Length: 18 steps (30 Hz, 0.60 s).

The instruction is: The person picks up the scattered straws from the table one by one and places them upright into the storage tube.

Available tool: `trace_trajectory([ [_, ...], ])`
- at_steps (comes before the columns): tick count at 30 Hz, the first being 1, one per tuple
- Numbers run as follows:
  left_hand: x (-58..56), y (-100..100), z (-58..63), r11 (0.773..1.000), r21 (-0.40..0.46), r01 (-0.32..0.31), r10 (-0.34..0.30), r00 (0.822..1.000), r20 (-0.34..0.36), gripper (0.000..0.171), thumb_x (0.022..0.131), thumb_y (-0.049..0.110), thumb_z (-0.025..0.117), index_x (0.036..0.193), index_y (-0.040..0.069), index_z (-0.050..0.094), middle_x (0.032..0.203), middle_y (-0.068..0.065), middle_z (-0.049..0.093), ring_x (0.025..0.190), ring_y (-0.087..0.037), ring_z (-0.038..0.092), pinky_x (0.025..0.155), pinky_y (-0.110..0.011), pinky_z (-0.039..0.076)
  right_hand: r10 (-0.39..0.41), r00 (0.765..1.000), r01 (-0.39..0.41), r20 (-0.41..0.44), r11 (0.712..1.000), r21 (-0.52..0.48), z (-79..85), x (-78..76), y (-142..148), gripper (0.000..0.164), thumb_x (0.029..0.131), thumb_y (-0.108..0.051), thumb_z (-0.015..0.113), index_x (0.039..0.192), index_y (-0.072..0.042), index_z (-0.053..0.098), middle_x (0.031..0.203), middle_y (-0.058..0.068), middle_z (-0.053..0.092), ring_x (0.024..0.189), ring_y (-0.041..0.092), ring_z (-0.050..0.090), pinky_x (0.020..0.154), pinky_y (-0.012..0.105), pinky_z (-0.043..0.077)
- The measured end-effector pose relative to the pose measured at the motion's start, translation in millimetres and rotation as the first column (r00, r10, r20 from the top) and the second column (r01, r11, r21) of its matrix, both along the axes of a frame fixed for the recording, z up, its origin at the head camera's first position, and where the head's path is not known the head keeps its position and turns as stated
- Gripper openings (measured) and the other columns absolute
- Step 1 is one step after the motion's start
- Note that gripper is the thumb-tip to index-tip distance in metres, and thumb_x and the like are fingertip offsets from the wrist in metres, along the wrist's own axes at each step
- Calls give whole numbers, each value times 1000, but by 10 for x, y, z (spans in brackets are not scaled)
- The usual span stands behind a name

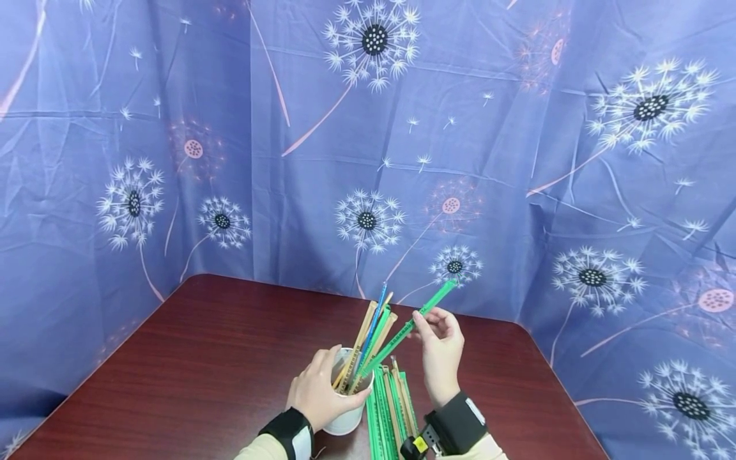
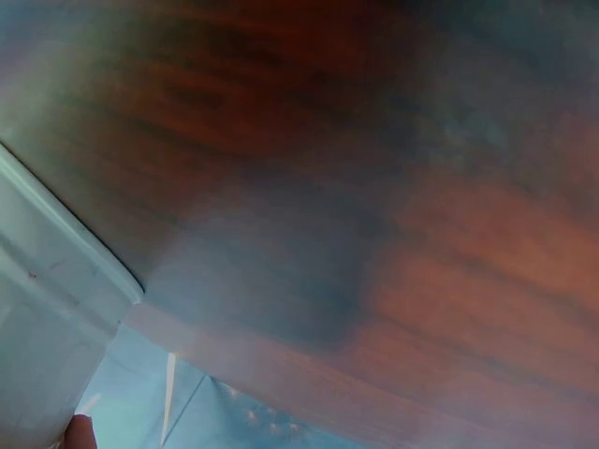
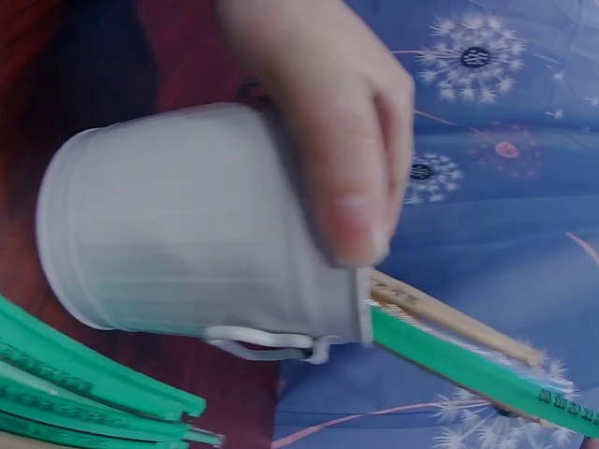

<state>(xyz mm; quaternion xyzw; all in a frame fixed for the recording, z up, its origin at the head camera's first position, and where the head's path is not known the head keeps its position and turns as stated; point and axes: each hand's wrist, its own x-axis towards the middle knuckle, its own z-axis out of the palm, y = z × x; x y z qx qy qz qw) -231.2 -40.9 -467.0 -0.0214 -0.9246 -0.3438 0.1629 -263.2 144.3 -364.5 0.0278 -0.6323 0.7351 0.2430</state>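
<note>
A blue curtain (image 1: 207,76) with dandelion prints hangs past the left edge of the dark red-brown tabletop (image 1: 201,358) and runs on behind its back edge. Toward the near side of the tabletop, between its left and right edges, the left hand (image 1: 315,388), a black band (image 1: 285,427) at its wrist, grips a white bucket (image 1: 345,423), fingers and thumb curled about its rim and wall and hiding part of it. A small handle (image 3: 262,342) lies against the bucket's side. Tan sticks (image 1: 368,319), a blue stick (image 1: 374,319) and some green lean out of the bucket's mouth, tilted to the right.

Just right of the bucket, a pile of green strips (image 1: 379,415) and wooden sticks (image 1: 393,409) lies on the tabletop, pointing toward the near edge; the right wrist's strap (image 1: 457,421) stands close beside it. Above the pile, the right hand (image 1: 441,354) pinches one slanting green strip (image 1: 439,295) between thumb and fingers, its lower end at the bucket's mouth; how deep it reaches cannot be told. The curtain continues past the right edge.
</note>
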Motion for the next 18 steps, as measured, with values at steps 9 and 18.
trace_trajectory([
  [9, -10, 11, 13, 1000, -18, -3, 3, 1000, -19, 97, 64, 77, 72, 138, 17, 54, 119, -3, 61, 88, -24, 67, 67, -44, 53, 29, 988, -52, 149, 987, 153, -263, -6, -52, 28, 88, -11, 74, 109, 2, 60, 86, 0, 62, 68, 11, 66, 65, 29, 57],
  [18, -6, 16, 2, 1000, -27, -14, 13, 999, -33, 98, 64, 79, 71, 137, 17, 54, 117, -2, 62, 89, -23, 67, 67, -42, 53, 55, 973, -122, 225, 947, 298, -433, 4, -121, 28, 86, -12, 76, 105, 2, 61, 83, 5, 67, 65, 12, 68, 62, 31, 57],
])
